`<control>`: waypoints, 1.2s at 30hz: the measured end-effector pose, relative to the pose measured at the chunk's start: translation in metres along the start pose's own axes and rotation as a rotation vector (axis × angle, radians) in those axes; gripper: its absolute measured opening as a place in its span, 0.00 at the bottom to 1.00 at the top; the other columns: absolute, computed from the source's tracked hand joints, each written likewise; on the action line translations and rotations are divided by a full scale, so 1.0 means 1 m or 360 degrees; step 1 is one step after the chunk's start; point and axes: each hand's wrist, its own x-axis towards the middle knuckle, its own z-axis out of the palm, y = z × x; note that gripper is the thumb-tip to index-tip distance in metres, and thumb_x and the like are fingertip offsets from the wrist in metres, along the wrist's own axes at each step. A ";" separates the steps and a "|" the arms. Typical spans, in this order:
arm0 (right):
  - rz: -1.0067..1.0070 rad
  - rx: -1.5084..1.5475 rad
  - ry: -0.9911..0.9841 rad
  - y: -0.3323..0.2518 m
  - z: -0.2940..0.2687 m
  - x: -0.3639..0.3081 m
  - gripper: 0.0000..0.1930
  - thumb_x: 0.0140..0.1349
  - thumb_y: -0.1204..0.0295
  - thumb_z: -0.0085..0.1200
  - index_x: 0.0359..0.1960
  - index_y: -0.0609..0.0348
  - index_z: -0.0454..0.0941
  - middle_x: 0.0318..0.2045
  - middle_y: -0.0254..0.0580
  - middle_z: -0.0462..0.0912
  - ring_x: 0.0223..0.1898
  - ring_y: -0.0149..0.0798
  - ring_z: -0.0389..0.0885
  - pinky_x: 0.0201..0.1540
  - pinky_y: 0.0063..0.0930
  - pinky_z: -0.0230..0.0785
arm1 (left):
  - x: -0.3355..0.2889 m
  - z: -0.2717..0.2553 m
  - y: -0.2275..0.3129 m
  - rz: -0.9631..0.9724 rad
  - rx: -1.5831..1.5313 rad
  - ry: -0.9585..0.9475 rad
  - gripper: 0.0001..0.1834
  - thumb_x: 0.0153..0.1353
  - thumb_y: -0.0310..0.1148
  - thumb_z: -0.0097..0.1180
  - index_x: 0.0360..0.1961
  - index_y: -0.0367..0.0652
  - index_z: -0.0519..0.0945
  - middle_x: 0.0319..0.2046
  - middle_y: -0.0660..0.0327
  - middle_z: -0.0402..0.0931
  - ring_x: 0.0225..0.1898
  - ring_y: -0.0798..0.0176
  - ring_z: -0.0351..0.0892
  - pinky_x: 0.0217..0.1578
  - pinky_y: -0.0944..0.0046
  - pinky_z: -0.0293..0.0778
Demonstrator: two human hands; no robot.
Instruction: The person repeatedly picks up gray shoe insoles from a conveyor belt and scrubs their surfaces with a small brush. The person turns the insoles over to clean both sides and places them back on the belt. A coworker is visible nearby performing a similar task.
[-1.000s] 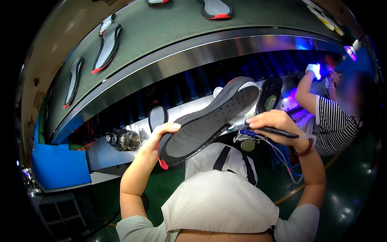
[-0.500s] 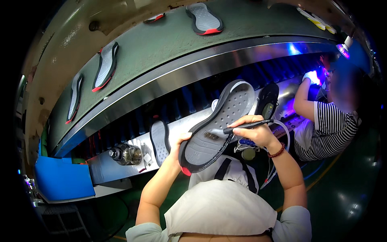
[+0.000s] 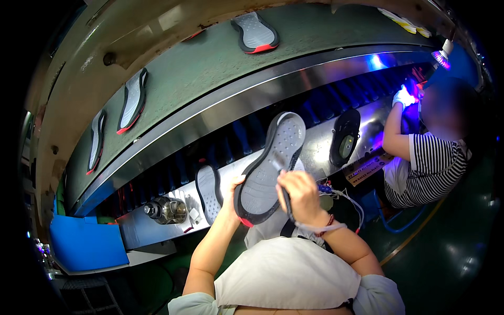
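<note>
A grey shoe sole (image 3: 256,193) with a black rim and a red heel tip is held up at a slant in front of me. My left hand (image 3: 230,198) grips its left edge near the heel end, thumb on top. In my right hand (image 3: 301,193) is a slim dark-handled brush (image 3: 287,203) with a pale tube at its rear end. The brush's blurred tip lies over the middle of the sole's upper face; whether it touches is unclear. Beyond my left hand, another grey sole (image 3: 208,190) rests on the metal bench.
A dark glass bottle (image 3: 167,210) stands at the bench's left. A black sole (image 3: 345,137) lies farther right. Several soles, one grey sole (image 3: 255,32) among them, rest on the green belt (image 3: 194,68) behind a metal rail. At right sits a co-worker (image 3: 428,163) in stripes.
My right hand has moved left and down, and the brush now points away from me instead of left. The held sole has turned more upright. Soles on the belt have shifted slightly left.
</note>
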 end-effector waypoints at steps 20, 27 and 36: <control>0.1329 0.1257 0.0350 0.045 -0.033 -0.028 0.09 0.51 0.76 0.51 0.35 0.66 0.73 0.29 0.36 0.76 0.30 0.22 0.71 0.33 0.13 0.64 | 0.006 -0.009 0.005 -0.0334 -0.0079 0.0166 0.30 0.41 0.52 0.45 0.47 0.52 0.67 0.48 0.56 0.63 0.49 0.48 0.61 0.44 0.36 0.54; 0.1622 0.1182 0.0826 0.071 -0.053 -0.064 0.08 0.50 0.79 0.51 0.34 0.66 0.72 0.27 0.36 0.75 0.28 0.23 0.71 0.33 0.14 0.64 | 0.002 0.032 0.019 -0.0401 0.0178 0.0025 0.27 0.43 0.47 0.48 0.45 0.45 0.70 0.46 0.53 0.67 0.44 0.45 0.66 0.41 0.32 0.56; 0.1666 0.1126 0.0800 0.076 -0.071 -0.079 0.09 0.50 0.79 0.51 0.34 0.67 0.72 0.31 0.39 0.76 0.32 0.25 0.72 0.36 0.15 0.64 | 0.088 0.236 0.015 -0.0087 0.0089 -0.0964 0.33 0.48 0.53 0.41 0.53 0.46 0.60 0.52 0.52 0.58 0.50 0.48 0.61 0.46 0.36 0.54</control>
